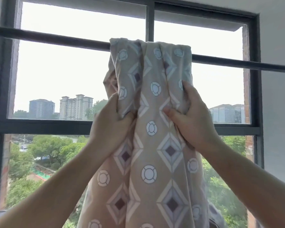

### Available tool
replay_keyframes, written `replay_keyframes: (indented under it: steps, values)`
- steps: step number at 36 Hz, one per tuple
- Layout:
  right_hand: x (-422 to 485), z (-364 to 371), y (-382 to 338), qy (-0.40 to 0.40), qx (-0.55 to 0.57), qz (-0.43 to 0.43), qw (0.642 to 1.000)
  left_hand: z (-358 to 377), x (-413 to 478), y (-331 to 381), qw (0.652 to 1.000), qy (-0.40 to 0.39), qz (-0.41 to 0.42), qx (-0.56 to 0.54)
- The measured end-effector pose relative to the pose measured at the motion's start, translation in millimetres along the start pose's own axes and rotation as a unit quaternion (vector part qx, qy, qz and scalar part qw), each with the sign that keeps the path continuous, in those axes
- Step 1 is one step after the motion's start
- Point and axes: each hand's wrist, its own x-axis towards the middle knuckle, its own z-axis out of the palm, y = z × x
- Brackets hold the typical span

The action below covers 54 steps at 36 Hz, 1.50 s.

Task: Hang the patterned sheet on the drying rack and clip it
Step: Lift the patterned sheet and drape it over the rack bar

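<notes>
From my head view, the patterned sheet (152, 99) drapes bunched over the dark rack bar (56, 38) before a wide window (149, 22) between white walls (276, 38). My left hand (112, 124) and right hand (192, 119) each clutch its folds.

The sheet (152, 76) has a tan ground printed with white-edged diamonds, pale blue and lilac inside with dark purple centres, and between them white segmented rings around pale blue discs. The drying rack bar (64, 40) is dark grey, like the window frame (150, 22). The wall (278, 38) is white; outside, reddish brick (246, 96), green trees (48, 148), beige tower blocks (76, 106)
</notes>
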Motion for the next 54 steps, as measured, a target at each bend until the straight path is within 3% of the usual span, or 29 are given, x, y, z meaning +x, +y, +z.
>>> replay_keyframes:
  steps: [3, 10, 14, 19, 22, 27, 32, 40, 44, 48, 54]
  values:
    - [15.6, -2.6, -22.3, 0.018, 0.020, -0.018, 0.999, -9.4, 14.4, 10.6, 0.999, 0.013, 0.048, 0.003]
    - [86.1, -21.2, -62.3, 0.098, -0.055, -0.091, 0.990, -37.6, 90.1, 58.9, 0.990, 0.076, 0.119, 0.020]
    - [135.4, -25.3, -68.0, 0.125, -0.100, -0.081, 0.984, -38.5, 131.8, 72.4, 0.991, 0.053, 0.119, 0.045]
    - [159.3, -18.6, -56.5, 0.057, -0.054, -0.047, 0.996, -36.3, 154.0, 63.4, 0.994, -0.014, 0.079, 0.081]
    - [158.9, -14.2, -39.7, -0.031, -0.066, -0.002, 0.997, -37.3, 160.6, 52.6, 0.988, -0.083, -0.016, 0.130]
    - [167.2, -10.9, -37.3, -0.068, -0.116, 0.038, 0.990, -33.0, 173.3, 46.6, 0.984, -0.032, -0.071, 0.162]
    - [179.1, -10.0, -40.7, -0.083, -0.174, 0.069, 0.979, -25.8, 183.6, 51.9, 0.958, 0.014, -0.032, 0.284]
    - [176.7, -16.8, -35.0, -0.169, -0.195, 0.128, 0.958, -29.6, 177.6, 58.0, 0.934, -0.069, -0.015, 0.351]
    - [172.9, -18.7, -16.4, -0.108, -0.191, 0.101, 0.970, -20.9, 153.1, 49.2, 0.935, -0.015, 0.024, 0.353]
    - [164.9, -17.7, -12.4, -0.050, -0.289, 0.053, 0.955, -15.2, 133.7, 38.5, 0.924, 0.065, 0.079, 0.367]
    - [127.6, -10.1, -7.4, 0.046, -0.274, -0.031, 0.960, -19.8, 124.4, 33.4, 0.925, 0.061, 0.087, 0.365]
